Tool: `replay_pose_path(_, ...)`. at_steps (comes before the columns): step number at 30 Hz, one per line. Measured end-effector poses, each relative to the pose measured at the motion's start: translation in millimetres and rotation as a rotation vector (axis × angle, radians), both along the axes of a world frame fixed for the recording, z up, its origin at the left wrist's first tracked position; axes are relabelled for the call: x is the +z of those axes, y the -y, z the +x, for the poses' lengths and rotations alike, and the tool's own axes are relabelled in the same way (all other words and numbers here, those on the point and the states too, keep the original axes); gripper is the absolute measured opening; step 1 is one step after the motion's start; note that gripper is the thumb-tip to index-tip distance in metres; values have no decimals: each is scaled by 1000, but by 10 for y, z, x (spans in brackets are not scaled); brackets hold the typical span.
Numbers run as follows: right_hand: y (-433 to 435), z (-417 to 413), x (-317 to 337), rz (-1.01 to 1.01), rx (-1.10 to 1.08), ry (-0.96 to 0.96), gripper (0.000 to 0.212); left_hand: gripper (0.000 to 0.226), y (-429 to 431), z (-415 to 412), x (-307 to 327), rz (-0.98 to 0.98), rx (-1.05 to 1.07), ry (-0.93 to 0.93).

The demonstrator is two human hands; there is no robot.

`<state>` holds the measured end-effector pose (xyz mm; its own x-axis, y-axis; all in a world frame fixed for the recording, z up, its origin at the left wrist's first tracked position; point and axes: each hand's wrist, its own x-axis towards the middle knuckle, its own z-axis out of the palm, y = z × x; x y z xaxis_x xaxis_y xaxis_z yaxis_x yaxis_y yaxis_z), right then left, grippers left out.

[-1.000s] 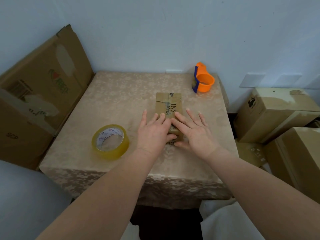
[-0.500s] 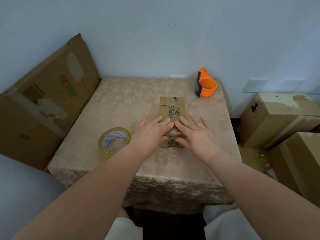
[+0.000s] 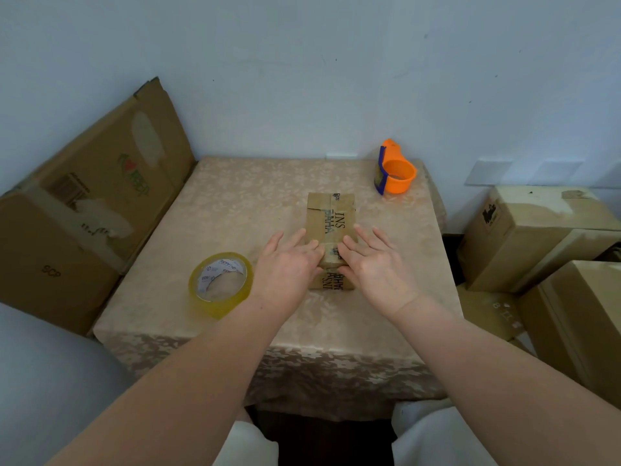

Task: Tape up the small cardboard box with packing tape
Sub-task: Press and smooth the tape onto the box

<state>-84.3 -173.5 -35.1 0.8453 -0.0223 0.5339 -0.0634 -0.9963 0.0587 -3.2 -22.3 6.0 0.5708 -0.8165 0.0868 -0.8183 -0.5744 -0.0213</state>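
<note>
A small brown cardboard box (image 3: 331, 216) with black printed letters lies lengthwise in the middle of the table (image 3: 235, 203). My left hand (image 3: 285, 269) rests flat against its near left side, fingers spread on top. Opposite it, my right hand (image 3: 376, 267) lies flat on the near right side, fingertips almost meeting the left ones over a shiny strip of tape. Neither hand grips anything. A yellowish roll of packing tape (image 3: 220, 284) lies flat on the table, just left of my left wrist.
An orange tape dispenser (image 3: 395, 173) stands at the table's far right corner. A big flattened carton (image 3: 90, 210) leans against the wall on the left. Several cardboard boxes (image 3: 537, 237) are stacked on the floor to the right.
Both hands have stayed pressed on the box's near half, with the fingertips sliding slightly apart. The camera view has tilted down a little.
</note>
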Motion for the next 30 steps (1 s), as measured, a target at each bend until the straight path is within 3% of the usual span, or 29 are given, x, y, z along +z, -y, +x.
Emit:
replay_pose_path(4,-107,98,38,16,-68,-30,43,55,86,-63,-14,-5,43,22)
replay_pose_path(7,-192,101,-105,-77,-187,-34,37,54,182,-108,-95,50,97,62)
replay_pose_path(11,-264,82,-210,-138,-272,-105,55,58,216,-172,-190,111,110,135)
replay_pose_path(15,-193,95,-183,-241,-253,-103,46,56,170,-94,-219,122,93,143)
replay_pose_path(30,-108,99,-5,6,-294,-225,56,52,107,74,-102,19,143,24)
